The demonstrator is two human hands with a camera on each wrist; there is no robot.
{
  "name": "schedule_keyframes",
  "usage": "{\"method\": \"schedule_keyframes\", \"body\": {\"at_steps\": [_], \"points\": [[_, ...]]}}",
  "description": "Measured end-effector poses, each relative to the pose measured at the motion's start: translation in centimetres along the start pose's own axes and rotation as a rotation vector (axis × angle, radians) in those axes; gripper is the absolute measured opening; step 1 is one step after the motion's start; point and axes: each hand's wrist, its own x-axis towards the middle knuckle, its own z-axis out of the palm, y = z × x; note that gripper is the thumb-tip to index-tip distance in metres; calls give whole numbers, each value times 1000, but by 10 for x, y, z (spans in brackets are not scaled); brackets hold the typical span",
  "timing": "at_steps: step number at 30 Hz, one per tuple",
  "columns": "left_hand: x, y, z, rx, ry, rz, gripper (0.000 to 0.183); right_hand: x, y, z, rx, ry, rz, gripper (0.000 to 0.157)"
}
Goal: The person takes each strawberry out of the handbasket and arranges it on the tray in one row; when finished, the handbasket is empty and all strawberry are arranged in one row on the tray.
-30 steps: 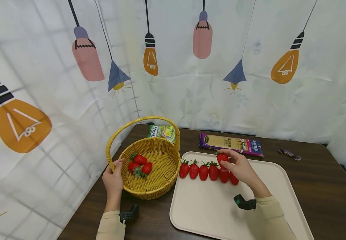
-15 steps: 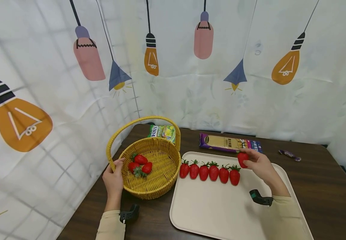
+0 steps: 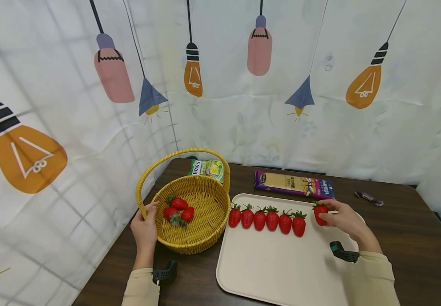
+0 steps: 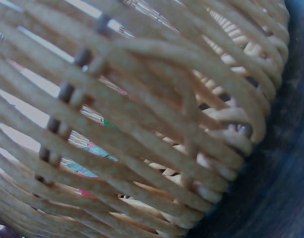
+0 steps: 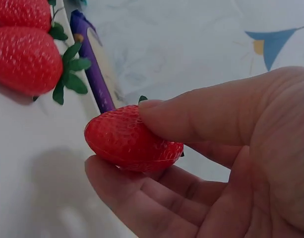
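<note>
Red strawberry (image 3: 320,215) held beyond the end of your row (image 3: 272,219)

Your right hand (image 3: 344,219) has swept rightward: a second ago it held this strawberry over the row's right end, half a second ago just past it, and now lower and further right. The fruit is near the sixth strawberry (image 3: 298,224), apart from it, at the far side of the tray (image 3: 274,263). You pinch it between thumb (image 5: 201,114) and fingers (image 5: 112,181); I cannot tell whether it touches the tray. By my reading, you are lining up a seventh place in the row, and the release is not yet done. Your left hand (image 3: 145,229) is unchanged, gripping the side of the basket (image 3: 213,221).

Counted, you have six strawberries in the row, three strawberries (image 3: 179,204) inside the basket and one between your fingers, so ten in view. There is one basket and one tray. Around them on the counter (image 3: 408,238) you have one purple packet (image 3: 293,185) behind the tray, one green packet (image 3: 209,169) behind the basket and one wrapped sweet (image 3: 368,198) toward the right.
</note>
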Motion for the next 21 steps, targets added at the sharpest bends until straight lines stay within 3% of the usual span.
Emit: {"method": "schedule_keyframes", "body": {"at_steps": [6, 9, 13, 19, 21], "points": [[0, 0, 0, 4, 0, -1, 32, 2, 13, -1, 49, -20, 41, 53], [1, -1, 0, 2, 4, -7, 32, 4, 18, -1, 8, -15, 61, 53], [8, -17, 1, -8, 7, -17, 32, 7, 21, 0, -67, -32, 88, 50], [15, -40, 3, -2, 34, -3, 36, 9, 21, 3, -79, -64, 92, 45], [11, -29, 3, -3, 30, 2, 35, 8, 20, 3, -79, -70, 85, 45]]}}
